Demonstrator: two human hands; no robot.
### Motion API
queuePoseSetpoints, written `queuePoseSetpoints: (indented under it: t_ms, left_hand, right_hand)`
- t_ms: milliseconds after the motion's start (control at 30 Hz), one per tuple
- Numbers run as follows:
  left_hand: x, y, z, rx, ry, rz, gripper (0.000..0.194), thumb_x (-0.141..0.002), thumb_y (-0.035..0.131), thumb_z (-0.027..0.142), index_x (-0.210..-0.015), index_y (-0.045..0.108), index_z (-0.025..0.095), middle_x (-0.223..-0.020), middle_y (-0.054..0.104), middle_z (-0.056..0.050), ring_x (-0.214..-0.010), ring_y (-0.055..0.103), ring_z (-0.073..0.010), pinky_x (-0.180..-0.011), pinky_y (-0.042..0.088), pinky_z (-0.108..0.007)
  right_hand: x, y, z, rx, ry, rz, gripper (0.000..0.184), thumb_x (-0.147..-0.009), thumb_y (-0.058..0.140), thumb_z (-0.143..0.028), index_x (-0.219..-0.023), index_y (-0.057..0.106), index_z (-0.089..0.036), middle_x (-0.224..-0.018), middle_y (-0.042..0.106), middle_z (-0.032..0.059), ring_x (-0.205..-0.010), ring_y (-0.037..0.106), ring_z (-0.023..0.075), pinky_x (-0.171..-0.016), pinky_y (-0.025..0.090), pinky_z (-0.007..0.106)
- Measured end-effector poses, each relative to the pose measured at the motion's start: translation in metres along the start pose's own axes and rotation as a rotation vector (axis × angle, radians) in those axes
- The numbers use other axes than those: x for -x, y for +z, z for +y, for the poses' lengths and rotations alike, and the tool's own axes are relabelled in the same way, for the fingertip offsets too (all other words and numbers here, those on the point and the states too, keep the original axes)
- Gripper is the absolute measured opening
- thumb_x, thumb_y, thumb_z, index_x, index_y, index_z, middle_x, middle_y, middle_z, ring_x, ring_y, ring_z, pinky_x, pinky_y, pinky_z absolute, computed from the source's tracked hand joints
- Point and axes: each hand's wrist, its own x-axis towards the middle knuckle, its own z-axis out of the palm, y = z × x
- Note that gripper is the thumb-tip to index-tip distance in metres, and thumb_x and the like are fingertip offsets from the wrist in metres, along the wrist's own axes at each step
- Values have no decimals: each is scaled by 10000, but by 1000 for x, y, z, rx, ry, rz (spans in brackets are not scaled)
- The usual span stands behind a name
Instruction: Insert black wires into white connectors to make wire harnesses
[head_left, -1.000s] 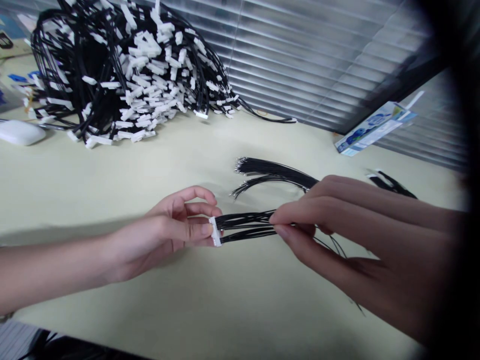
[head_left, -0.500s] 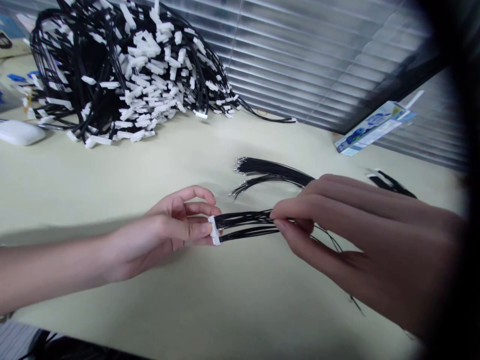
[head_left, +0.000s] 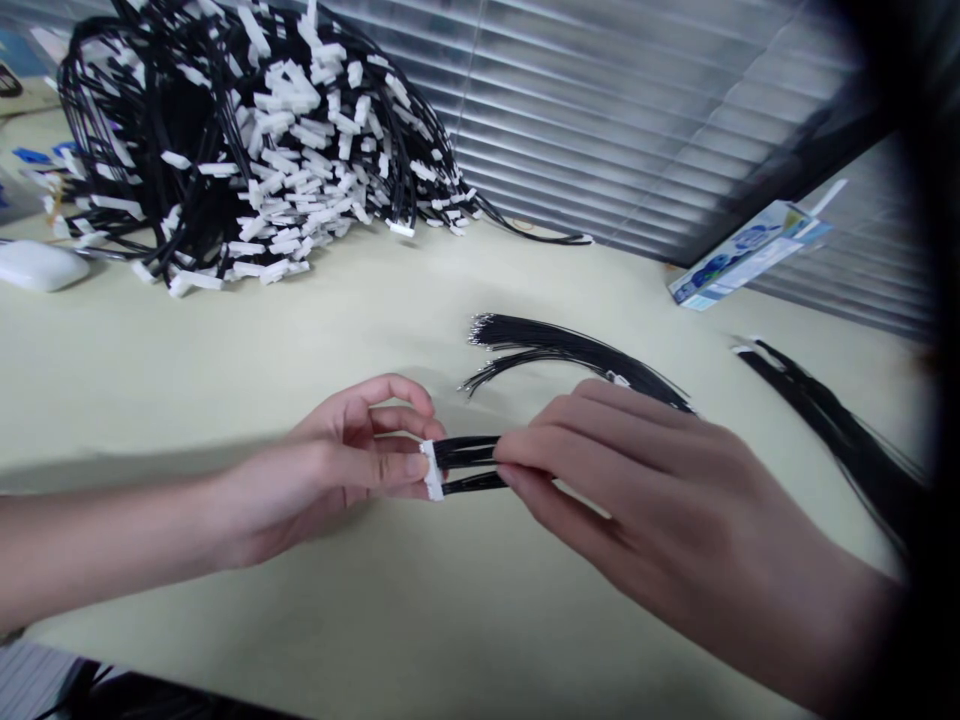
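Observation:
Between thumb and fingers, my left hand [head_left: 367,450] grips a white connector housing [head_left: 433,471]. Black wires [head_left: 466,453] run from its right side in two groups, one above the other. My right hand [head_left: 637,490] pinches these wires a short way from the housing, and its fingers hide their far part. Just beyond the right hand lies a bundle of loose black wires [head_left: 559,335] with bare metal terminals at the left end. A small white piece [head_left: 618,379] rests on that bundle.
A big heap of black cables with white connectors [head_left: 300,170] fills the back left. A white rounded object [head_left: 41,265] sits at the left edge. A blue-and-white carton [head_left: 739,255] stands by the blinds [head_left: 600,120]. More black wires [head_left: 832,430] lie at the right.
My right hand has slid left along the wires, closer to the white housing, uncovering more of the loose bundle and the wires at the right. My left hand has barely moved.

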Motion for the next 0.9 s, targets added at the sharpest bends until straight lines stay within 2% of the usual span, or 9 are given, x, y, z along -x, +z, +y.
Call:
queuePoseSetpoints:
  t_ms: [233, 367, 433, 500, 567, 600, 667, 733, 900]
  left_hand:
    - [1, -2, -2, -69, -6, 13, 259, -762, 649, 57, -906, 510, 222, -935, 619, 17, -803, 597, -116, -729, 469, -227]
    - [0, -1, -2, -113, -38, 34, 242, -757, 650, 66, -895, 519, 216, -910, 629, 12, -797, 595, -117, -724, 460, -224]
    - [0, 1, 0, -139, -60, 47, 224, -752, 648, 70, -883, 530, 208, -896, 624, 13, -789, 591, -116, -708, 455, -218]
    - [0, 2, 2, -163, -82, 61, 207, -747, 645, 74, -869, 540, 204, -883, 613, 18, -768, 587, -111, -683, 448, -211]
    - [0, 3, 4, -185, -99, 76, 197, -746, 640, 77, -864, 548, 205, -886, 601, 23, -756, 589, -106, -675, 447, -207]
    - [0, 4, 4, -191, -105, 81, 193, -748, 638, 81, -866, 551, 207, -893, 597, 24, -755, 591, -106, -673, 448, -205]
    - [1, 3, 5, -196, -114, 88, 184, -754, 636, 92, -870, 554, 210, -910, 593, 23, -757, 596, -104, -673, 453, -200]
    - [1, 3, 4, -190, -114, 97, 179, -756, 638, 99, -870, 557, 211, -920, 589, 22, -755, 596, -100, -672, 458, -193]
    - [2, 1, 3, -176, -115, 97, 171, -764, 634, 99, -871, 565, 213, -932, 583, 21, -769, 599, -102, -699, 473, -200]
  right_hand:
    - [-2, 14, -9, -14, -31, 12, 150, -845, 473, -74, -922, 592, -123, -797, 535, 23, -717, 459, 150, -677, 372, 313]
    - [-6, 11, -11, -41, -15, -100, 132, -854, 470, -94, -922, 570, -148, -875, 554, 8, -769, 469, 141, -751, 371, 297]
    - [-9, 9, -8, -133, 62, -123, 107, -887, 471, -158, -852, 572, -167, -809, 552, -16, -743, 478, 114, -716, 373, 262]
    - [-13, 11, 3, -224, 167, -92, 215, -912, 461, -249, -736, 558, -175, -689, 523, -33, -648, 468, 87, -609, 357, 238]
    - [-15, 18, 21, -185, 248, -29, 274, -914, 456, -290, -686, 554, -173, -649, 521, -31, -605, 469, 83, -563, 350, 235]
    - [-15, 23, 33, -100, 258, 29, 249, -912, 454, -282, -725, 579, -174, -691, 555, -20, -644, 499, 94, -592, 371, 239]
    - [-14, 36, 58, 82, 279, 59, 158, -896, 473, -241, -928, 613, -175, -925, 616, 16, -863, 558, 144, -751, 424, 268]
    - [-11, 48, 81, 121, 279, 41, 235, -874, 493, -193, -1090, 582, -166, -1098, 595, 44, -1008, 544, 191, -870, 413, 319]
    - [-5, 59, 106, 106, 268, 0, 164, -868, 487, -168, -949, 628, -187, -1011, 621, 16, -935, 571, 170, -817, 451, 296]
